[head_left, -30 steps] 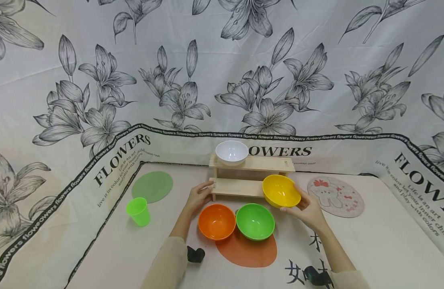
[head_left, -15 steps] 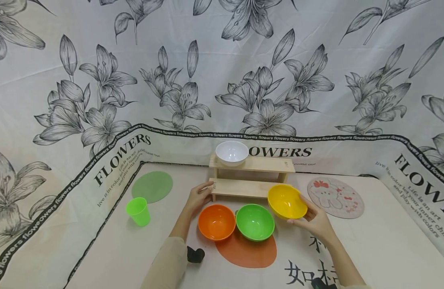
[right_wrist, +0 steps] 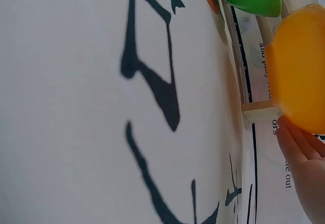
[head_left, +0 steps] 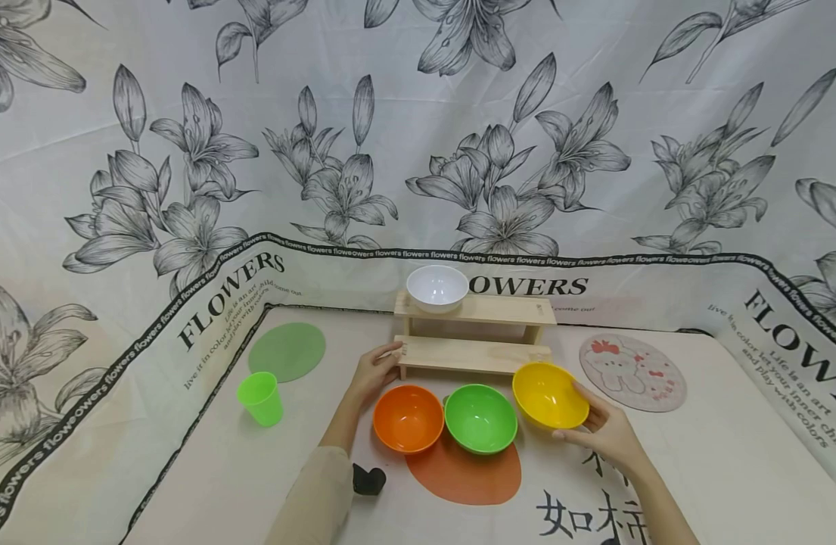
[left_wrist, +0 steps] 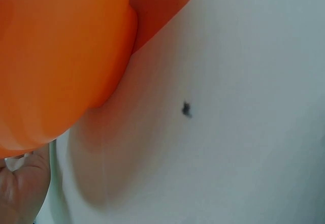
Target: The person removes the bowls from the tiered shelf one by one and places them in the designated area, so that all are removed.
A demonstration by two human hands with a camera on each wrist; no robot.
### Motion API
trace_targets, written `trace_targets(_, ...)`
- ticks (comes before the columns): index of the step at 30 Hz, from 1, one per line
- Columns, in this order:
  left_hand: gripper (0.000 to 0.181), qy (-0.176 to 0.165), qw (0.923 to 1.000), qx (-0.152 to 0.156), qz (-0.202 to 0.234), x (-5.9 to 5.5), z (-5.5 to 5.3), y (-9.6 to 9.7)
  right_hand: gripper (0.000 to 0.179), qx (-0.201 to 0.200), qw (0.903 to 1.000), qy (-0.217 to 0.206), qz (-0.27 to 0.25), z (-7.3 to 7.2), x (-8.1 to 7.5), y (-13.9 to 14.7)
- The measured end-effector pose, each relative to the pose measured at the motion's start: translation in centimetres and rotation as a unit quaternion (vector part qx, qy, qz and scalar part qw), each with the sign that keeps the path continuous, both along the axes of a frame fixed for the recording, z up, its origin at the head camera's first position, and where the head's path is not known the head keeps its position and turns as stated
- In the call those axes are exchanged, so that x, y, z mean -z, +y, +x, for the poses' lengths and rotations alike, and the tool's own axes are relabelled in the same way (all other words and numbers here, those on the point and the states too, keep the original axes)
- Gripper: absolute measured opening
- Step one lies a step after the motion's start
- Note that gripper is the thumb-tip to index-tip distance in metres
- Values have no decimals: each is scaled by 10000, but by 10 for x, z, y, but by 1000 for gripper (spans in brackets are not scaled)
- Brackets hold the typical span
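Note:
My right hand (head_left: 610, 433) grips the yellow bowl (head_left: 550, 395) by its right side, thumb below the rim. The bowl is tilted slightly and held off the table, right of the green bowl (head_left: 481, 418). In the right wrist view, fingertips press the underside of the yellow bowl (right_wrist: 299, 71). My left hand (head_left: 375, 371) holds the left end of the lower step of a two-tier wooden shelf (head_left: 465, 353). Just in front of that hand stands an orange bowl (head_left: 408, 418), whose side fills the corner of the left wrist view. A white bowl (head_left: 437, 288) sits on the upper step.
A light green cup (head_left: 261, 399) stands at the left, in front of a round green mat (head_left: 287, 352). A pink patterned round mat (head_left: 632, 372) lies at the right. An orange mat (head_left: 465, 477) lies partly under the orange and green bowls. Flowered cloth hangs behind.
My right hand has moved the yellow bowl off the lower step, to the right and towards me, beside the green bowl. My left hand has stayed at the shelf.

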State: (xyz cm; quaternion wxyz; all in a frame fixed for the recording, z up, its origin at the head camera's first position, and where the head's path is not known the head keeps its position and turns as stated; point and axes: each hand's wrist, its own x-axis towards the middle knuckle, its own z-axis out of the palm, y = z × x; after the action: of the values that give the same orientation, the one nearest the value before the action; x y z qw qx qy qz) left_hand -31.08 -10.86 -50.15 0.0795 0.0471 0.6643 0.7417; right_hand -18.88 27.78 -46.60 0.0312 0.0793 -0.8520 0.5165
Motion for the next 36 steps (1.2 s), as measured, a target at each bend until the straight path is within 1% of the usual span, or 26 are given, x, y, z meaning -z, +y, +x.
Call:
trace_targets(2, 42, -26, 10000, -60, 24, 5, -3, 0, 87, -1, 10000, -87, -6, 1, 1, 1)
trace_targets(4, 41, -16, 9999, -108, 8, 7, -4, 1, 87, 14, 9999, -151, 17, 1, 2, 1)
trace_targets(10, 39, 29, 9999, -161, -35, 6, -4, 1, 88, 10, 9996, -239, 115, 4, 2, 1)
trace_targets(17, 38, 38, 9999, -163, -38, 6, -4, 1, 88, -137, 9994, -284, 120, 9, 3, 5)
trace_targets(21, 38, 6, 9998, -185, -30, 6, -5, 1, 88, -118, 9989, -415, 210, 11, 4, 6)
trace_targets(25, 38, 36, 9999, -146, -18, 5, -4, 2, 88, -107, 9976, -632, 250, 11, 6, 8)
trace_targets(29, 40, 86, 9999, -99, -2, 4, -4, 2, 90, -155, 9967, -774, 177, 11, 8, 9)
trace_targets(36, 41, 83, 9999, -87, 19, 5, -3, 1, 91, -253, 9966, -782, 108, 11, 11, 10)
